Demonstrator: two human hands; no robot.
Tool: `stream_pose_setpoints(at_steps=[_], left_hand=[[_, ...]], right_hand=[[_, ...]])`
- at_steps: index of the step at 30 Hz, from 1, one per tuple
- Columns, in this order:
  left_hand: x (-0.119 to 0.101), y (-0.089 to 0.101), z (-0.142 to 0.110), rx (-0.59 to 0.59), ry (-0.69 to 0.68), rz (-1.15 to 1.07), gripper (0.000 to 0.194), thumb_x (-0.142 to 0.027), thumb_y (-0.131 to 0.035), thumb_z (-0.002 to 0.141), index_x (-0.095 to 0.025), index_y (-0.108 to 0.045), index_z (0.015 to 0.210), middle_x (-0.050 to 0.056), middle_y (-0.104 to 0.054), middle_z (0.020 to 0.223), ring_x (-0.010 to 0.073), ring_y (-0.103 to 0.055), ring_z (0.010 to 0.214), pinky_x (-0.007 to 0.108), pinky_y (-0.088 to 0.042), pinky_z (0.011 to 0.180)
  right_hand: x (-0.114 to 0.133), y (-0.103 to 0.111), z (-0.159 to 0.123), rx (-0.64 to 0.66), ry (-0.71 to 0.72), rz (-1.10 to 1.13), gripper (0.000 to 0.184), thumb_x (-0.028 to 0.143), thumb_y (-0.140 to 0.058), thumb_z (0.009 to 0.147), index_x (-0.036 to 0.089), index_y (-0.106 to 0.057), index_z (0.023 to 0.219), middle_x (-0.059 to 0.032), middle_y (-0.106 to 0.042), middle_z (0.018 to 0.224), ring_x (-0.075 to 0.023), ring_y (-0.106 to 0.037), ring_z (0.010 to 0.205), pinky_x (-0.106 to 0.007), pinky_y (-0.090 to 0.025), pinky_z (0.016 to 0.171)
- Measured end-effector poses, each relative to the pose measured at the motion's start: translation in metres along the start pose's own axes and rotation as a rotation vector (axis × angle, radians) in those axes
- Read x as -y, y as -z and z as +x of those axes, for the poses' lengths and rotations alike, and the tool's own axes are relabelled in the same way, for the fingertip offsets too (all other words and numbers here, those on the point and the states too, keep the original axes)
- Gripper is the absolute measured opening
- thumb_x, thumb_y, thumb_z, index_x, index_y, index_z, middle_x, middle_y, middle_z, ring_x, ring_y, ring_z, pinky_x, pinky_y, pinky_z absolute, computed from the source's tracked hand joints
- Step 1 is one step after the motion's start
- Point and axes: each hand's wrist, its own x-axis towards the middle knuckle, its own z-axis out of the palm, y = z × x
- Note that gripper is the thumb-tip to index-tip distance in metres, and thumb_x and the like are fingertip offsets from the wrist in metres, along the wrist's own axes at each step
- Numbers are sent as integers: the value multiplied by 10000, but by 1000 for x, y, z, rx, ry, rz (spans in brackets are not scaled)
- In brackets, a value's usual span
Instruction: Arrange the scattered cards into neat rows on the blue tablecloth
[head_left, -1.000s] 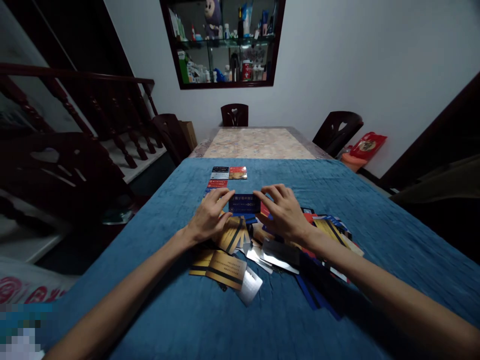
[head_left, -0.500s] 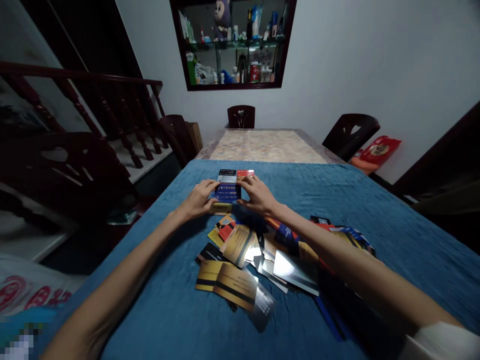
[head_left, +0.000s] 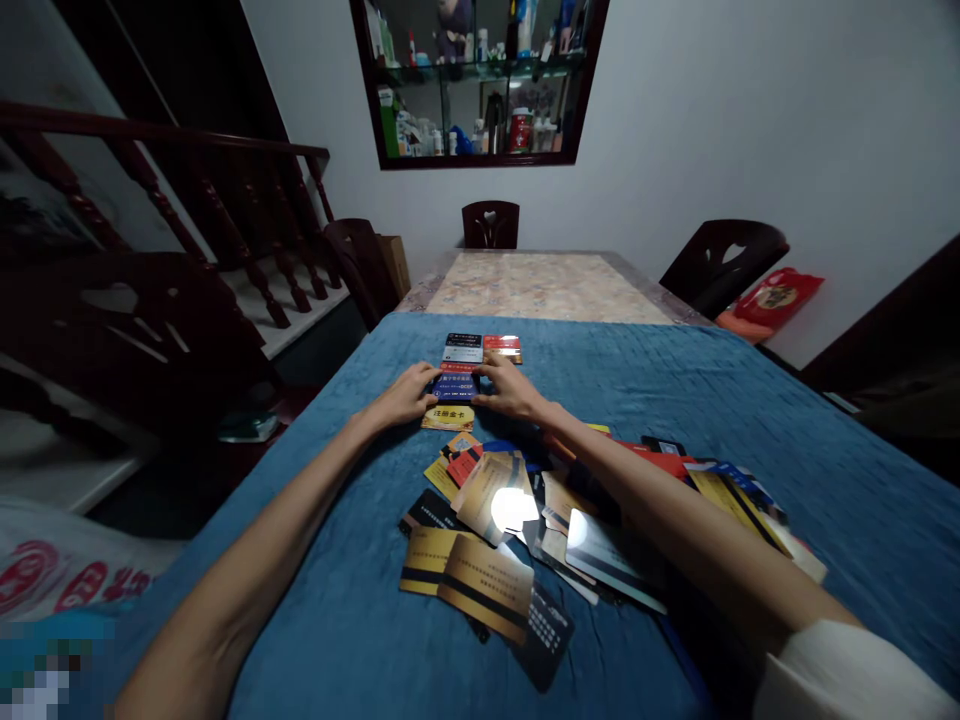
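A blue plastic card (head_left: 456, 388) with white print lies flat on the cloth between my two hands. The thumb and fingers of my left hand (head_left: 407, 396) pinch its left edge. At the opposite edge, the fingers and thumb of my right hand (head_left: 514, 388) close on it. Just beyond it, a black and white card (head_left: 464, 348) sits beside a red and gold card (head_left: 502, 348). A gold card (head_left: 448, 416) with dark print lies on the near side of the blue one. A red strip shows behind the blue card's far edge.
A loose pile of gold, black and silver cards (head_left: 487, 588) spreads nearer to me, with more cards (head_left: 739, 500) at the right, partly under my right forearm. A blue cloth (head_left: 322, 620) covers this table half. Chairs (head_left: 491, 225) stand around the table.
The view has shifted slightly. Both hands remain at the blue card's sides; a red strip now shows behind it, and the gold card on its near side is more visible.
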Motion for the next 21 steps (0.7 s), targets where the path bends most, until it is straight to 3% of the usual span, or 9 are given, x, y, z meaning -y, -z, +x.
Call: stream_pose_setpoints(at_steps=[11, 21], left_hand=[[10, -6, 1, 135, 69, 41, 483, -190, -567, 833, -161, -595, 1315, 117, -592, 1199, 265, -571, 1145, 408, -458, 1051], [9, -5, 1, 147, 73, 81, 410, -210, -555, 858, -163, -636, 1257, 119, -608, 1169, 259, -581, 1113, 405, -469, 1038]], right_hand=[[3, -4, 2, 96, -103, 47, 409, 359, -762, 774, 180, -713, 1138, -100, -639, 1142, -256, -588, 1064, -331, -468, 896], [0, -4, 2, 166, -105, 53, 409, 392, -678, 836, 159, -700, 1172, -115, -640, 1120, -244, -593, 1020, -308, -446, 851]])
